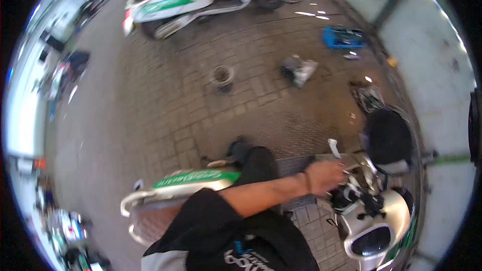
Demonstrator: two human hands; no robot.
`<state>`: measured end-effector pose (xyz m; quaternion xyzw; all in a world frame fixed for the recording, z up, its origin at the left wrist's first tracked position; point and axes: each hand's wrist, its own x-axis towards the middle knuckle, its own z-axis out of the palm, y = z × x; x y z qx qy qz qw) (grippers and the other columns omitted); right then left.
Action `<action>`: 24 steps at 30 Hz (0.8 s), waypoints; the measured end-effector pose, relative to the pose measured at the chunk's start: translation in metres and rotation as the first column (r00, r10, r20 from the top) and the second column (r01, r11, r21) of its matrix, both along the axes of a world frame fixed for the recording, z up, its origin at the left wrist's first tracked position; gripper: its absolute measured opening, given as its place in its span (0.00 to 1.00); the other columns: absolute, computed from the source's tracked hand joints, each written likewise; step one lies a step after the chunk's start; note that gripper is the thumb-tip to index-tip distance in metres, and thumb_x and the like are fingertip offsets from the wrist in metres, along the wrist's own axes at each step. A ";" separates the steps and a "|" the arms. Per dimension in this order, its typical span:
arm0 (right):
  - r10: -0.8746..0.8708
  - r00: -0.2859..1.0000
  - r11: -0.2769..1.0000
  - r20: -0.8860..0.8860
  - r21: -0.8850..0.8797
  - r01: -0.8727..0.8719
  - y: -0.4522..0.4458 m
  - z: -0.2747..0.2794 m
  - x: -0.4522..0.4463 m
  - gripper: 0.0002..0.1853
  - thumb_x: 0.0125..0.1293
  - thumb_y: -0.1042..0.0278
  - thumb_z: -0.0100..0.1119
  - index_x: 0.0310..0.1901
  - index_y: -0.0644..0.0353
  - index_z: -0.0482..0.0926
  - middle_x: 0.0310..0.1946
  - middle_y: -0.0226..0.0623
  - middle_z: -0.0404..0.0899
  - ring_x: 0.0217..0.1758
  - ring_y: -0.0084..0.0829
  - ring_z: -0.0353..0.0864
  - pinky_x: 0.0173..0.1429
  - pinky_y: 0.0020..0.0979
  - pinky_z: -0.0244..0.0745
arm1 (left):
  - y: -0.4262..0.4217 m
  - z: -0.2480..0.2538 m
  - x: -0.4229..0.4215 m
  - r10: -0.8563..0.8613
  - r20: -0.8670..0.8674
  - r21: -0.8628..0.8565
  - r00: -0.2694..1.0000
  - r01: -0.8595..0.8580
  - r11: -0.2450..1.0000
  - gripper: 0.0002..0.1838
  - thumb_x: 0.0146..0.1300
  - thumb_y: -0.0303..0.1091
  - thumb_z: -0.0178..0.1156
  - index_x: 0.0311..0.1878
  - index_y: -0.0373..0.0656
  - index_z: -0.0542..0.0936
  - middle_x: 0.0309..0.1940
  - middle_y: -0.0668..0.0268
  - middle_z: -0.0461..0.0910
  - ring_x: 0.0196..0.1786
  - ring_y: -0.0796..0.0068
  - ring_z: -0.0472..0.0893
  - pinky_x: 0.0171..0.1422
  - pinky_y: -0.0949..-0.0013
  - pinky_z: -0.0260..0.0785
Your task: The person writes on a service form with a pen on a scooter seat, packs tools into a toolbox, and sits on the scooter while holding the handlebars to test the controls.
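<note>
My left hand (pixel 326 176) reaches across to the front end of a scooter, its fingers curled in around the handlebar area; what they hold is hidden and blurred. Dark wiring and black parts (pixel 371 203) lie exposed just past the fingers. Below them is a cream front panel (pixel 399 216) with a dark oval headlight (pixel 371 241). A short white piece (pixel 333 148) sticks up beside the hand. Behind my arm is the scooter's brown seat (pixel 155 219) with a green-and-white side panel (pixel 196 178). My right hand is out of view.
A white-and-green scooter (pixel 168 6) stands across the paved floor. On the floor are a small bucket (pixel 222 75), a crumpled silvery bag (pixel 303 70) and a blue crate (pixel 343 37). A rounded black object (pixel 387 140) sits near the pale wall (pixel 427 45).
</note>
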<state>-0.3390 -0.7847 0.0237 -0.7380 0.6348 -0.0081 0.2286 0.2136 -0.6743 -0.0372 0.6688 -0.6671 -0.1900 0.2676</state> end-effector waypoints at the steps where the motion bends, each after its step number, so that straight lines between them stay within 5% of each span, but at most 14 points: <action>1: 0.006 0.992 0.998 -0.129 0.064 0.002 0.000 -0.002 -0.006 0.39 0.60 0.58 0.68 0.65 0.70 0.60 0.60 0.56 0.70 0.57 0.49 0.75 0.58 0.50 0.71 | 0.011 0.004 0.008 -0.057 0.032 0.077 0.998 0.054 0.996 0.28 0.51 0.31 0.61 0.59 0.45 0.73 0.51 0.56 0.73 0.51 0.58 0.78 0.50 0.59 0.77; 2: 0.010 0.950 0.994 -0.314 -0.100 -0.044 0.014 -0.001 0.010 0.41 0.56 0.60 0.72 0.68 0.56 0.60 0.63 0.48 0.69 0.55 0.51 0.76 0.63 0.55 0.67 | 0.023 -0.008 0.013 -0.043 0.081 -0.097 0.996 0.051 0.994 0.31 0.46 0.32 0.64 0.58 0.45 0.72 0.50 0.55 0.73 0.48 0.57 0.78 0.47 0.57 0.76; 3: 0.039 0.976 0.962 -0.212 -0.256 -0.094 0.014 -0.018 0.007 0.36 0.53 0.62 0.69 0.64 0.57 0.66 0.59 0.50 0.73 0.55 0.49 0.77 0.60 0.49 0.69 | 0.032 -0.018 0.014 -0.074 0.144 0.065 0.987 0.065 0.996 0.32 0.43 0.35 0.66 0.57 0.45 0.74 0.49 0.56 0.74 0.46 0.58 0.78 0.45 0.57 0.75; 4: 0.059 0.989 0.905 -0.137 -0.410 -0.110 0.021 -0.039 -0.002 0.32 0.49 0.65 0.66 0.59 0.58 0.71 0.54 0.51 0.76 0.55 0.47 0.77 0.57 0.43 0.72 | 0.048 -0.017 0.023 -0.078 0.222 -0.035 0.972 0.088 0.995 0.34 0.38 0.39 0.68 0.55 0.47 0.75 0.47 0.57 0.75 0.46 0.59 0.78 0.43 0.59 0.75; 5: 0.079 0.972 0.903 -0.220 -0.397 -0.163 0.036 -0.039 0.010 0.32 0.51 0.66 0.63 0.61 0.59 0.69 0.51 0.51 0.78 0.48 0.46 0.81 0.50 0.42 0.75 | 0.066 -0.020 0.028 -0.092 0.198 -0.016 0.976 0.097 0.995 0.35 0.39 0.39 0.67 0.57 0.46 0.75 0.48 0.55 0.75 0.48 0.56 0.78 0.47 0.57 0.73; 6: -0.078 0.978 0.940 -0.195 -0.341 0.007 0.057 -0.038 0.028 0.33 0.51 0.66 0.63 0.62 0.58 0.68 0.51 0.50 0.78 0.44 0.47 0.83 0.46 0.42 0.77 | 0.083 -0.023 0.032 -0.105 0.174 0.003 0.979 0.107 0.994 0.36 0.39 0.40 0.67 0.58 0.44 0.75 0.49 0.53 0.75 0.49 0.53 0.77 0.50 0.55 0.72; 7: -0.185 0.942 0.961 -0.280 -0.254 0.113 0.072 -0.041 0.033 0.44 0.42 0.63 0.72 0.66 0.52 0.66 0.65 0.50 0.65 0.53 0.55 0.77 0.56 0.49 0.74 | 0.101 -0.026 0.035 -0.118 0.150 0.021 0.982 0.116 0.993 0.36 0.40 0.40 0.66 0.59 0.43 0.74 0.49 0.52 0.75 0.50 0.50 0.77 0.53 0.53 0.71; 9: -0.186 0.931 0.961 -0.313 -0.253 0.107 0.100 -0.032 0.062 0.41 0.44 0.63 0.68 0.65 0.44 0.67 0.67 0.39 0.65 0.57 0.48 0.76 0.59 0.50 0.70 | 0.124 -0.040 0.037 -0.236 0.092 -0.087 0.967 0.244 0.966 0.37 0.40 0.37 0.67 0.59 0.40 0.73 0.50 0.50 0.73 0.51 0.50 0.76 0.55 0.52 0.70; 11: -0.145 0.910 0.965 -0.389 -0.261 0.042 0.118 -0.001 0.085 0.41 0.43 0.59 0.70 0.64 0.45 0.68 0.65 0.41 0.68 0.55 0.50 0.78 0.56 0.48 0.72 | 0.160 -0.044 0.043 -0.066 0.114 -0.062 0.991 0.073 0.995 0.29 0.46 0.37 0.64 0.55 0.39 0.75 0.49 0.47 0.73 0.51 0.45 0.75 0.55 0.49 0.69; 14: -0.019 0.943 0.917 -0.332 -0.381 -0.116 0.146 0.021 0.097 0.36 0.40 0.69 0.67 0.58 0.50 0.73 0.53 0.46 0.77 0.46 0.50 0.80 0.49 0.45 0.76 | 0.204 -0.094 0.058 -0.068 0.069 -0.132 0.995 0.077 0.988 0.24 0.47 0.36 0.63 0.51 0.40 0.77 0.49 0.48 0.74 0.50 0.43 0.75 0.54 0.48 0.69; 20: -0.046 0.932 0.944 -0.359 -0.322 -0.077 0.216 0.022 0.096 0.38 0.45 0.62 0.67 0.62 0.54 0.70 0.53 0.51 0.74 0.52 0.50 0.78 0.54 0.47 0.74 | 0.260 -0.080 0.034 -0.164 0.096 -0.224 0.982 0.182 0.957 0.18 0.42 0.31 0.66 0.40 0.41 0.78 0.37 0.49 0.78 0.39 0.42 0.79 0.44 0.53 0.72; 22: -0.172 0.907 0.759 -0.384 -0.638 -0.126 0.255 -0.001 0.101 0.38 0.49 0.61 0.67 0.64 0.56 0.66 0.59 0.51 0.69 0.61 0.53 0.70 0.64 0.50 0.66 | 0.294 -0.104 0.044 0.065 0.172 0.024 0.983 -0.070 0.997 0.20 0.41 0.30 0.66 0.42 0.39 0.78 0.41 0.47 0.77 0.47 0.43 0.77 0.50 0.55 0.71; 23: -0.209 0.904 0.754 -0.373 -0.650 -0.094 0.277 -0.019 0.106 0.38 0.49 0.61 0.67 0.64 0.56 0.66 0.59 0.51 0.69 0.61 0.53 0.70 0.64 0.50 0.66 | 0.307 -0.100 0.041 0.033 0.179 0.010 0.983 -0.035 0.999 0.20 0.41 0.30 0.66 0.42 0.39 0.78 0.41 0.47 0.77 0.47 0.43 0.77 0.50 0.55 0.71; 24: -0.329 0.944 0.485 0.006 -0.857 0.174 0.270 -0.050 0.094 0.38 0.51 0.59 0.67 0.64 0.58 0.65 0.61 0.54 0.65 0.65 0.56 0.64 0.68 0.51 0.60 | 0.297 -0.086 0.014 0.032 0.216 0.069 0.976 -0.047 0.997 0.19 0.43 0.31 0.65 0.42 0.38 0.77 0.41 0.47 0.77 0.45 0.42 0.77 0.50 0.53 0.71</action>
